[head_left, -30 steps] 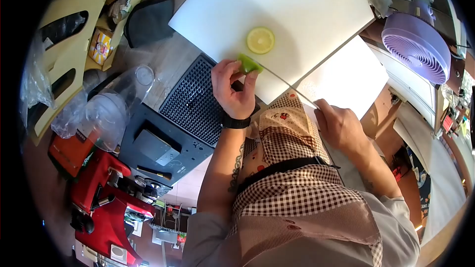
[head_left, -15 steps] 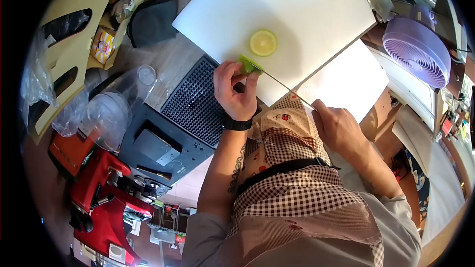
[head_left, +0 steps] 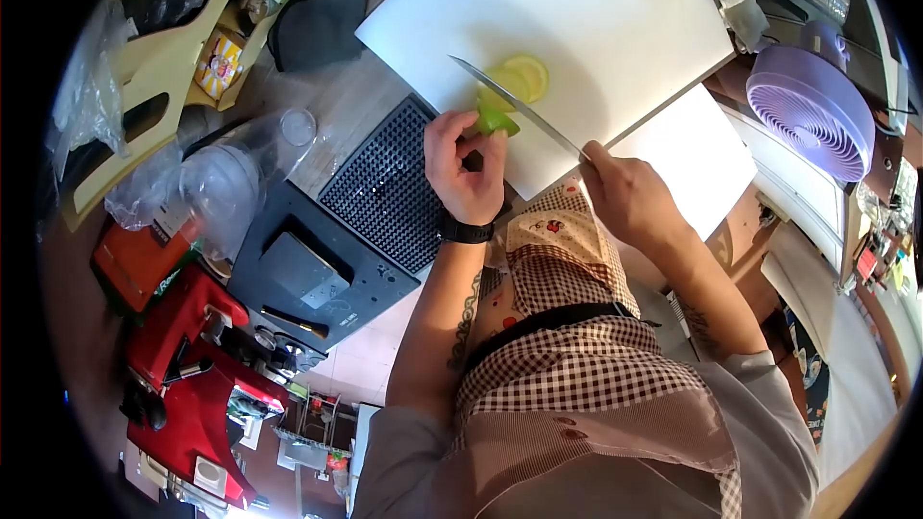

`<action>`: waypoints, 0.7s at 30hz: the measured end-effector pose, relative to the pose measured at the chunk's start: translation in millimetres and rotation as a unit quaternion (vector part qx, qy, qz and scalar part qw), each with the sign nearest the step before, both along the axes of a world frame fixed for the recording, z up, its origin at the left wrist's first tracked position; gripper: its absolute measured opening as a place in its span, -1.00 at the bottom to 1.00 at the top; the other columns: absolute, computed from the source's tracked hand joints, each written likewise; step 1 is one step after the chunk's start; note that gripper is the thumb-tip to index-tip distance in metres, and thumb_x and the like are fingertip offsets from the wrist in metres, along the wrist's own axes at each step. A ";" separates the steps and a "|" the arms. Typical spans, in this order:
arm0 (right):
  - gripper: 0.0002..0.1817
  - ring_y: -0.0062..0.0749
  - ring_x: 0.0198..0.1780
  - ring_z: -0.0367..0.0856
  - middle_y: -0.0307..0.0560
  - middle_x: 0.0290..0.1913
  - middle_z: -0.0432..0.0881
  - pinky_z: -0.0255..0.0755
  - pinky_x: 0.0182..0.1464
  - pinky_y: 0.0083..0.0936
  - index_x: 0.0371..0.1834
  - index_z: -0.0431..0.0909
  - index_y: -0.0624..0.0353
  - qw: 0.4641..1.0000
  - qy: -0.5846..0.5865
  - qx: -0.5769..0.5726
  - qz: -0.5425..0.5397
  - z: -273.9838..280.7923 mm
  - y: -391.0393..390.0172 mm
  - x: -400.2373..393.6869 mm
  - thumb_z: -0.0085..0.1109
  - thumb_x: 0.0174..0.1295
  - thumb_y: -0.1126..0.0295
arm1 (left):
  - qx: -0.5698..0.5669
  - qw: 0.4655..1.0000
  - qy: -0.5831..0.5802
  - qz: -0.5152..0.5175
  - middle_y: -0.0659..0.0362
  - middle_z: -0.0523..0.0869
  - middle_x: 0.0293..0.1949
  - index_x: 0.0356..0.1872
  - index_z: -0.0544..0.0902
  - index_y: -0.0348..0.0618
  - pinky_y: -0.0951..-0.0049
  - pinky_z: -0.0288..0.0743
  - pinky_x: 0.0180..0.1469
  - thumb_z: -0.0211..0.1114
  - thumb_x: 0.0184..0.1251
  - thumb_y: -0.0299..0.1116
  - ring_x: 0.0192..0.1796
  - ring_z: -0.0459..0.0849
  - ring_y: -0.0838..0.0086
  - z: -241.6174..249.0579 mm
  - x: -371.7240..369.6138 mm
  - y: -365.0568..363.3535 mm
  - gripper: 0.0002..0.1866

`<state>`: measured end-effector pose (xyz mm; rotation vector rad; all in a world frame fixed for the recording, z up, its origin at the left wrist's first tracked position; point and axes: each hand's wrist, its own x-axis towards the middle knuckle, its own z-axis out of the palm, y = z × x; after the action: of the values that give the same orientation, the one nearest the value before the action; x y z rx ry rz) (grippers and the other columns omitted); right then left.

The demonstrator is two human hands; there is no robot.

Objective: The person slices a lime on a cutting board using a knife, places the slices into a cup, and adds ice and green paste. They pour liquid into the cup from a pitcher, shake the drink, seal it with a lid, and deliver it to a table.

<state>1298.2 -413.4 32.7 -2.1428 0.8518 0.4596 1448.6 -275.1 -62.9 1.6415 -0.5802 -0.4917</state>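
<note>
My left hand (head_left: 465, 173) pinches the green-skinned end of a lime (head_left: 495, 120) between thumb and fingers at the near left edge of the white cutting board (head_left: 606, 10). In my right hand (head_left: 630, 197) is the handle of a long knife (head_left: 548, 128). Its blade slants up and left across the board, passing just beyond the lime end, with the tip past the fruit. Two round lime slices (head_left: 531, 75) with yellowish flesh overlap behind the blade, which partly covers the nearer one.
A dark studded mat (head_left: 380, 187) lies left of the board, near a dark scale-like device (head_left: 312, 274). Clear plastic cups (head_left: 219, 194) and a red machine (head_left: 192, 384) stand farther left. On the right are a second white board (head_left: 697, 159) and a purple fan (head_left: 812, 101).
A second slice has come off the lime and now overlaps the first. The knife has moved up and left past the fruit, and my right hand has shifted the same way.
</note>
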 end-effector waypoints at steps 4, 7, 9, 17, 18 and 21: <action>-0.81 0.25 -0.38 0.64 0.18 -0.48 0.64 0.48 -0.33 0.08 -0.02 0.44 0.24 1.000 0.002 0.000 -0.018 10.1 2.5 -22.5 0.07 0.47 0.35 | -0.012 1.000 0.007 0.000 0.09 0.48 0.16 0.14 0.55 -0.27 0.56 0.66 -0.04 0.41 0.39 -0.54 0.07 0.61 0.44 -2.0 -0.3 2.0 -0.65; -0.81 0.24 -0.39 0.65 0.18 -0.47 0.65 0.49 -0.32 0.07 -0.01 0.44 0.24 0.999 0.007 0.011 -0.031 9.0 5.6 -32.1 0.07 0.48 0.35 | -0.010 1.000 0.001 0.017 0.04 0.50 0.11 0.12 0.59 -0.28 0.53 0.73 -0.13 0.49 0.31 -0.52 0.00 0.65 0.38 -5.0 -0.9 2.1 -0.61; -0.81 0.23 -0.40 0.66 0.18 -0.46 0.66 0.50 -0.32 0.06 -0.01 0.44 0.24 1.000 0.013 0.018 -0.019 10.9 8.7 -34.8 0.06 0.48 0.35 | -0.014 1.000 0.016 0.020 0.04 0.50 0.12 0.12 0.59 -0.29 0.53 0.73 -0.12 0.49 0.32 -0.52 0.01 0.64 0.39 -4.5 -2.3 2.7 -0.61; -0.79 0.21 -0.41 0.66 0.20 -0.47 0.66 0.51 -0.34 0.04 0.04 0.43 0.25 1.000 -0.001 0.023 -0.002 12.2 15.6 -34.4 0.04 0.50 0.34 | 0.004 1.000 0.028 0.004 0.12 0.47 0.16 0.17 0.56 -0.28 0.54 0.64 0.01 0.43 0.38 -0.55 0.07 0.61 0.47 -0.5 -2.6 6.1 -0.61; -0.78 0.21 -0.41 0.66 0.20 -0.47 0.66 0.51 -0.34 0.04 0.05 0.43 0.25 1.000 0.000 0.020 0.001 9.8 16.5 -33.5 0.04 0.50 0.34 | 0.005 1.000 0.027 0.003 0.12 0.47 0.17 0.18 0.56 -0.28 0.54 0.65 0.01 0.44 0.37 -0.55 0.07 0.61 0.47 -1.0 -2.4 6.7 -0.61; -0.78 0.21 -0.41 0.66 0.21 -0.47 0.66 0.52 -0.33 0.04 0.05 0.42 0.25 1.000 0.011 0.023 0.008 5.5 15.5 -31.2 0.04 0.50 0.35 | 0.006 1.000 0.011 -0.011 0.09 0.48 0.18 0.18 0.58 -0.28 0.52 0.67 0.01 0.45 0.35 -0.57 0.07 0.63 0.45 2.1 -1.0 5.6 -0.59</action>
<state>1267.0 -397.9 38.2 -2.1085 0.8287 0.5073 1447.6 -269.5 -60.8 1.6409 -0.5809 -0.5303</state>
